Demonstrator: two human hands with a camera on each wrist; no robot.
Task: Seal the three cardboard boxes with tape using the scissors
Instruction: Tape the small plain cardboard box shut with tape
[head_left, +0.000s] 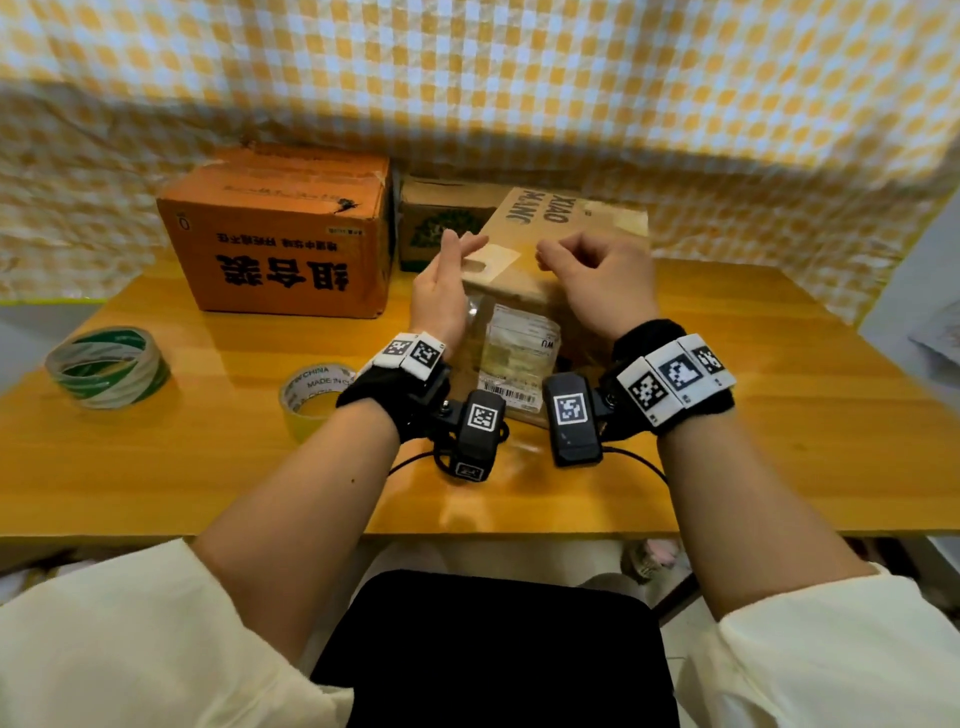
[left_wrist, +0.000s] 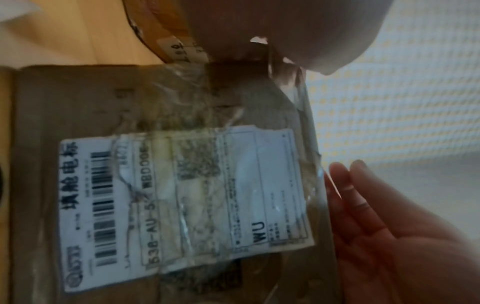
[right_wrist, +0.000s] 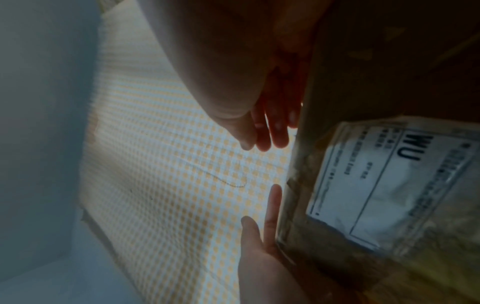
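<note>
Scissors unseen; left hand (head_left: 441, 291) fingers straight, right hand (head_left: 597, 280) fingers curled, above brown box (head_left: 561, 249).

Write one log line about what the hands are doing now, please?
left hand: open, flat beside brown box | right hand: fingers curled over box top | tape rolls: untouched on table | scissors: not visible

Head view looks down over the table (head_left: 727, 415); both wrist views closely face the labelled box (left_wrist: 130, 102)
</note>
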